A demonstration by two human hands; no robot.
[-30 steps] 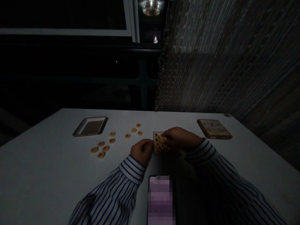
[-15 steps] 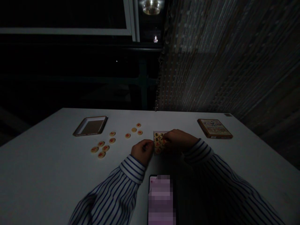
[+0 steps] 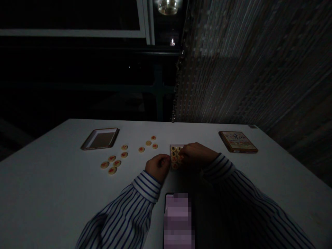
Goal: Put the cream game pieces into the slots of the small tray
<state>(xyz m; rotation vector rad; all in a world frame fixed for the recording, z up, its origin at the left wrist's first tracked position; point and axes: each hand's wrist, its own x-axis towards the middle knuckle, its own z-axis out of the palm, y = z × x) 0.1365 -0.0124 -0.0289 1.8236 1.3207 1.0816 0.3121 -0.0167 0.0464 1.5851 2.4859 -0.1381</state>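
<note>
A small, shallow box (image 3: 170,152) with a pale rim lies at mid-table, holding rows of round xiangqi pieces (image 3: 174,158) with black or red characters. Its right part is hidden under my right hand (image 3: 195,153), whose fingers are pinched together over a piece inside the box. Against the box's left edge is my left hand (image 3: 158,166), fingers curled and thumb close to the rim; their tips are too dark to make out fully. Loose xiangqi pieces (image 3: 117,163), mostly with red characters, are scattered to the left, and one piece (image 3: 148,143) shows no mark.
An open, shallow tray or lid (image 3: 85,143) stands at the back left of the white table (image 3: 59,193). A closed printed box (image 3: 238,141) lies at the back right. In front of me is a phone (image 3: 178,221) with a blurred screen. A bead curtain (image 3: 220,69) hangs behind.
My right fingers have shifted slightly left and down over the box. A red-marked piece beside their tips, tilted before, now lies flatter among the others. My left hand stays put.
</note>
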